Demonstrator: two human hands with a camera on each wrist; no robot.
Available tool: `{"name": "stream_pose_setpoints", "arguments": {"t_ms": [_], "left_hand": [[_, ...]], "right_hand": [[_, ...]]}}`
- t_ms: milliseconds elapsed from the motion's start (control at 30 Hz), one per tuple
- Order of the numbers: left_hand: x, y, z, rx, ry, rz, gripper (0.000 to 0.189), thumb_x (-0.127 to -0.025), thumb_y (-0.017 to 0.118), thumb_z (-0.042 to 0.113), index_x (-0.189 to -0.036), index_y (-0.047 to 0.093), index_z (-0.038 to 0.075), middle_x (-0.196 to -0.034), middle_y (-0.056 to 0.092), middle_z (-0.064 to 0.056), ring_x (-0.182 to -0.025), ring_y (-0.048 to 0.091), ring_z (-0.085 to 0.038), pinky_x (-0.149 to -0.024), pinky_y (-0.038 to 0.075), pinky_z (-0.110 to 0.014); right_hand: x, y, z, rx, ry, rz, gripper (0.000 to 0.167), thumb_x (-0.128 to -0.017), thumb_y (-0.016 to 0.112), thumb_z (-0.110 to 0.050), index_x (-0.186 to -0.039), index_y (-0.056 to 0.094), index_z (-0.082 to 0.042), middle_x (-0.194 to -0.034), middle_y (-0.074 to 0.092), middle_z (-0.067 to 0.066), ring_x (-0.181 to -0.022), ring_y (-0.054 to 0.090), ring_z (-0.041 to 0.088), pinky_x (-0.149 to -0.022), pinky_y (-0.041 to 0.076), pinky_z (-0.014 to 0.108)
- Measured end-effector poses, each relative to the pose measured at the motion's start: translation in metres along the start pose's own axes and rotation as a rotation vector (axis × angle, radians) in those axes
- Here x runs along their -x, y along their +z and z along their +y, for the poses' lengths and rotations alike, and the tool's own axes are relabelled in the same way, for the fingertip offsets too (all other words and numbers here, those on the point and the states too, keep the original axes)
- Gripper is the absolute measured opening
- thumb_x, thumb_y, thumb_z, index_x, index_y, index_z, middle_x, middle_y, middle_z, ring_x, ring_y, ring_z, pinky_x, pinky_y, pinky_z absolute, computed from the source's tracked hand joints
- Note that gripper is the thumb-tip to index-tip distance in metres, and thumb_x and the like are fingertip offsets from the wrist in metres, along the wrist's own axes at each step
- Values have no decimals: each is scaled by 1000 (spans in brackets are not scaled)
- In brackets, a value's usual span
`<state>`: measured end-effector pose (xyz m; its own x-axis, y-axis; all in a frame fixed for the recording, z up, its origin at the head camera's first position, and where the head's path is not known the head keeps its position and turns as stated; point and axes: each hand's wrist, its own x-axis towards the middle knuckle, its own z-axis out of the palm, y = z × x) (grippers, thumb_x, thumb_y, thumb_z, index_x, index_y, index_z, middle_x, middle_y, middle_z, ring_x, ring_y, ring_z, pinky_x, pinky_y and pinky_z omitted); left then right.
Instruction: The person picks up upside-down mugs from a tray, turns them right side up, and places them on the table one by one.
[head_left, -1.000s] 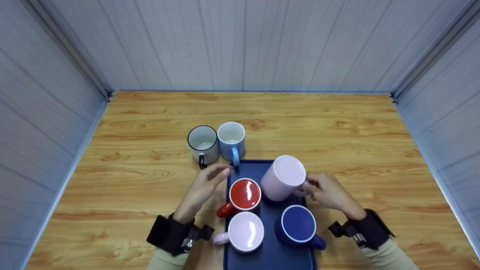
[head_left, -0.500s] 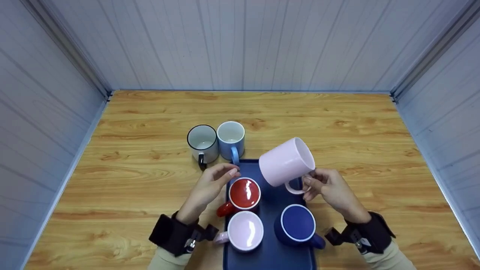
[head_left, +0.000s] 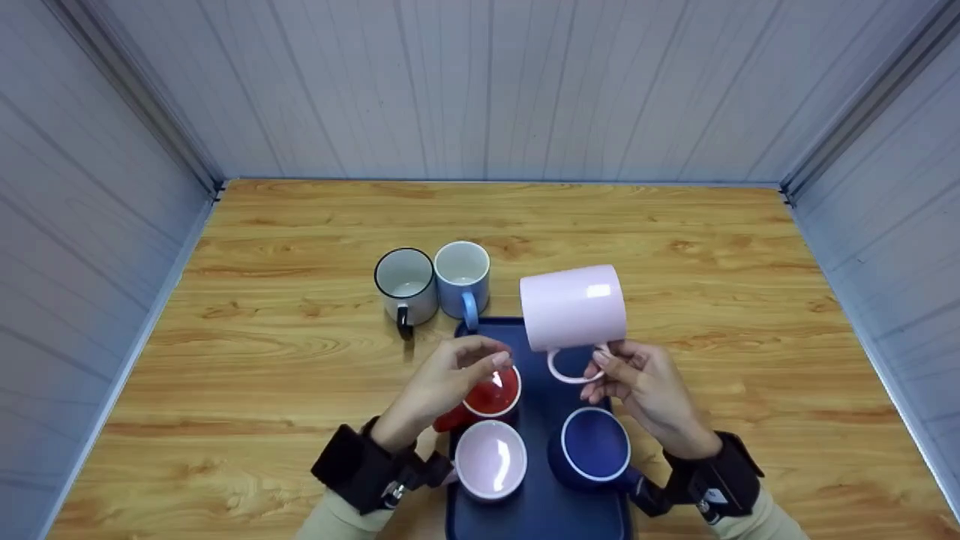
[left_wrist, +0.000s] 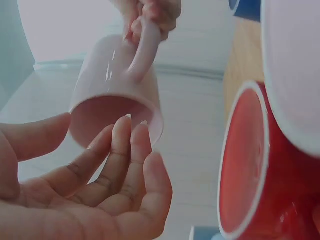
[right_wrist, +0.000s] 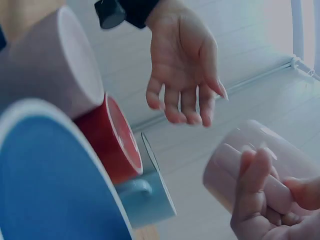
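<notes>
My right hand [head_left: 649, 386] pinches a pale pink mug [head_left: 574, 307] by its handle, holding it sideways above the far end of a dark blue tray [head_left: 536, 514]. Its mouth faces left, and in the left wrist view this opening sits just beyond my left fingertips [left_wrist: 142, 132]. Relaxed, slightly bent and holding nothing, my left hand [head_left: 446, 379] hovers over a red mug [head_left: 501, 396], partly covering it. On the tray, a second pink mug [head_left: 491, 459] is nearer me and a dark blue mug [head_left: 596, 446] is at right.
A white mug with a black rim and handle [head_left: 412, 304] and a light blue mug [head_left: 454, 300] stand side by side behind the tray's far left corner, mouths up. A wooden table [head_left: 750, 300] lies beneath, with panel walls [head_left: 487, 90] behind and at both sides.
The held pink mug has risen off the tray and turned from tilted, end up, to sideways with its mouth left. My left hand has moved right, over the red mug.
</notes>
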<state>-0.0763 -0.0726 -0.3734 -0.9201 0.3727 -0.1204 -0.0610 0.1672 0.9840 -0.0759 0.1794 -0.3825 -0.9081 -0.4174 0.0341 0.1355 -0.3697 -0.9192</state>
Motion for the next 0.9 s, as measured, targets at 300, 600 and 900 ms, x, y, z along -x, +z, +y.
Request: {"name": "stream_pose_setpoints", "arguments": {"t_ms": [300,600,900], "left_hand": [[-5,23,9,250,-81,-18,26,-91,55,10,-106,58,-11,-94,64,-13,-87,60,-17,-79,49,-35],[-10,42,11,631,-213,124,20,-87,60,4,-102,55,-8,-87,61,-7,-81,59,-15,-79,50,-36],[-12,48,8,781,-216,156,10,-89,57,5,-95,55,-3,-80,58,-8,-71,57,-12,-66,50,-23]], "right_hand": [[-4,11,1,-151,93,27,15,-94,43,3,-84,55,0,-75,63,8,-65,64,20,-62,52,28],[-7,15,4,-213,126,29,18,-95,41,2,-85,56,0,-76,63,8,-65,64,19,-63,52,28],[-10,18,6,-217,143,4,19,-94,40,5,-85,55,1,-77,62,8,-66,64,18,-63,52,27]]}}
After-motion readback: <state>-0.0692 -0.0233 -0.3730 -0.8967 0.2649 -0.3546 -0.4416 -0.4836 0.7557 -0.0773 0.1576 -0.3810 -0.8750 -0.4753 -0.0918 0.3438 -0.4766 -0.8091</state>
